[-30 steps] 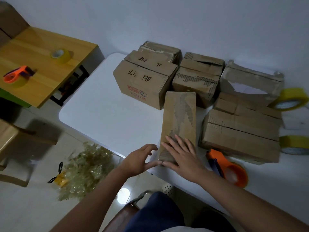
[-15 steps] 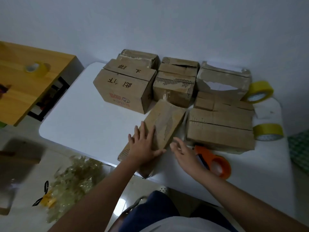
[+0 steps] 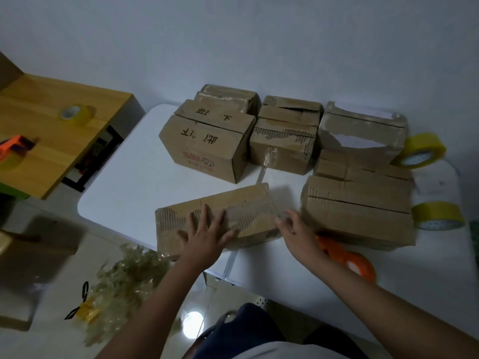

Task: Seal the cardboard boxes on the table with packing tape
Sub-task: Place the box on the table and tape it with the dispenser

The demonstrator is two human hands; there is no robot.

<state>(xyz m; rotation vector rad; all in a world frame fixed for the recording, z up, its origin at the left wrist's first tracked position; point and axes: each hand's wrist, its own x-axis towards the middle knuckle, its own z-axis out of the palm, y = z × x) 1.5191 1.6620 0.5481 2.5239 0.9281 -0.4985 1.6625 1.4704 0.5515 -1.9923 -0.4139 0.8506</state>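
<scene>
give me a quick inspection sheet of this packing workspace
surface: white table, boxes crowd its back and right.
job's things: flat box at near edge; orange tape dispenser beside it; two yellow tape rolls at right.
clutter: crumpled used tape on floor.
grippers: left hand presses flat on the box; right hand touches its right end, fingers relaxed.
cables: nothing seen.
surroundings: wooden desk at left with another roll and dispenser.

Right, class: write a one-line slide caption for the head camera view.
Left hand flat on a long cardboard box on the white table, right hand at its end.
</scene>
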